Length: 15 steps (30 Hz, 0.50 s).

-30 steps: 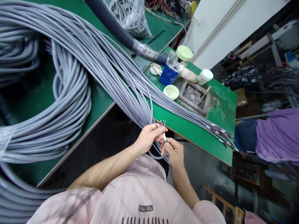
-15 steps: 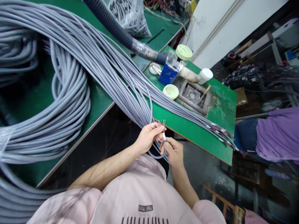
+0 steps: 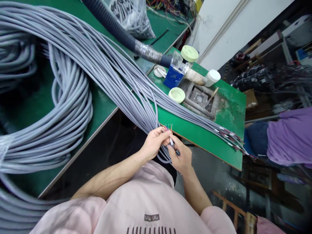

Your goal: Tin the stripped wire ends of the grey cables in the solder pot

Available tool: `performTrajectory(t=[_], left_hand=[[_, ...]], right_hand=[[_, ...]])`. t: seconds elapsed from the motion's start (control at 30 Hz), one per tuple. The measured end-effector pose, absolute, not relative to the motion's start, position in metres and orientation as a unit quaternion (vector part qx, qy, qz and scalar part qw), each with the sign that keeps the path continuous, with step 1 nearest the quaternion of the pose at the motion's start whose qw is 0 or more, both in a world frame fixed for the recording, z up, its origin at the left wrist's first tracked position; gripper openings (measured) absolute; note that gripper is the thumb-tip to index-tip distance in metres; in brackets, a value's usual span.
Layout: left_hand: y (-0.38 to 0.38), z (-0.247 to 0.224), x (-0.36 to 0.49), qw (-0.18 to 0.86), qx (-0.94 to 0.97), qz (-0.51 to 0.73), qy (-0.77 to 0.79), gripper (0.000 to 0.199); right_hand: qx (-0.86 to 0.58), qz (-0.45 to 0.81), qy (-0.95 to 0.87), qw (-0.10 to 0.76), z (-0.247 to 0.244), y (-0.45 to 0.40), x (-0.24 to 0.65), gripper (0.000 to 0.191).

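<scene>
Pinching fine stuff at ctr frame, just below the middle: the left hand [image 3: 154,143] has its grip closed down thumb-to-fingers on the fanned colored wires [image 3: 168,129] at one end of a gray multi-core cable. The right hand [image 3: 181,156] is just beside it, lower right, thumb and fingers drawn in around the white sleeve [image 3: 171,142] and the gray jacket below; exact finger contact there is partly hidden. Cable end is btwn the two hands, tips pointing toward top of frame, w/ a gray loop hanging under.

Handling, my guess: the end itself is light, but the gray cable bundle [image 3: 114,83] running to upper left prob. has real weight & could tug. Jacket looks smooth, springy, semi-stiff, a bit slick maybe; it'll want to uncurl. Wires look thin, soft, easy to bend; tips look bare, so the most fragile bit. Best hold: firm on jacket right under sleeve, light pinch on wires below the tips, no squeezing the ends. Sleeve may slide, can't tell. The green tabletop [image 3: 231,97] lies just past the hands, right of ctr.
</scene>
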<state>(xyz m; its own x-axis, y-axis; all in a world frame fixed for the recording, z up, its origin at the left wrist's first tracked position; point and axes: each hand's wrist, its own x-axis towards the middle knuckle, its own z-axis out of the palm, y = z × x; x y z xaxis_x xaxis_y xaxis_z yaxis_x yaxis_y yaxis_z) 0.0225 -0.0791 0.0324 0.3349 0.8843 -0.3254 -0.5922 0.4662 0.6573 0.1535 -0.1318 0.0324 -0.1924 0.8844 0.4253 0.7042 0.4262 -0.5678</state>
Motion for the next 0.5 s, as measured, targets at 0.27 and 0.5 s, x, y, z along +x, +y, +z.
performTrajectory(t=[0.27, 0.5], left_hand=[[-0.079, 0.029, 0.022, 0.764, 0.212, 0.5, 0.349, 0.028], [-0.079, 0.026, 0.025, 0.705, 0.267, 0.548, 0.361, 0.029]], right_hand=[[-0.531, 0.074, -0.788, 0.303, 0.042, -0.123, 0.151, 0.043], [-0.569, 0.161, -0.745, 0.309, 0.048, -0.122, 0.15, 0.039]])
